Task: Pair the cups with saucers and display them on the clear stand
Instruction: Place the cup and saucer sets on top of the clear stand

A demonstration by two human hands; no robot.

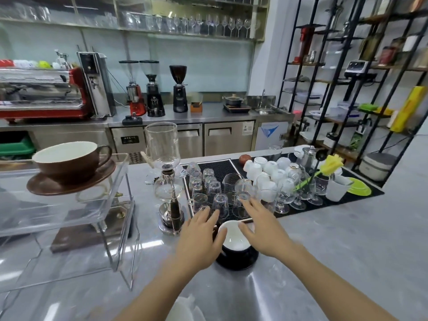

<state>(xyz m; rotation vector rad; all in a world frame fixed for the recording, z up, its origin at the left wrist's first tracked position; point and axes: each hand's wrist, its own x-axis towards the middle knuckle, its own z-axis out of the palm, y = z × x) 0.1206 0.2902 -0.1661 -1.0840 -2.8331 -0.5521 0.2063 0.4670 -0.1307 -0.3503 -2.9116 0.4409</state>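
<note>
Bright, even, cool indoor light, seemingly from overhead. Soft white glare streaked across the grey countertop [324, 262] and the steel cabinet doors [228, 137]. Only faint, short shadows under the black saucer [238, 260] and the clear stand [111, 205]. Strong wide-angle bending at the edges: black shelving [347, 72] leaning inward, counter lines curved. Slightly soft overall, with smeared detail in the hanging wine glasses [215, 23] and along the bottom edge. Highlights sparkling on the upturned glasses [220, 200].

Both hands, left [199, 237] and right [264, 228], forward, fingers straight and spread.
</note>
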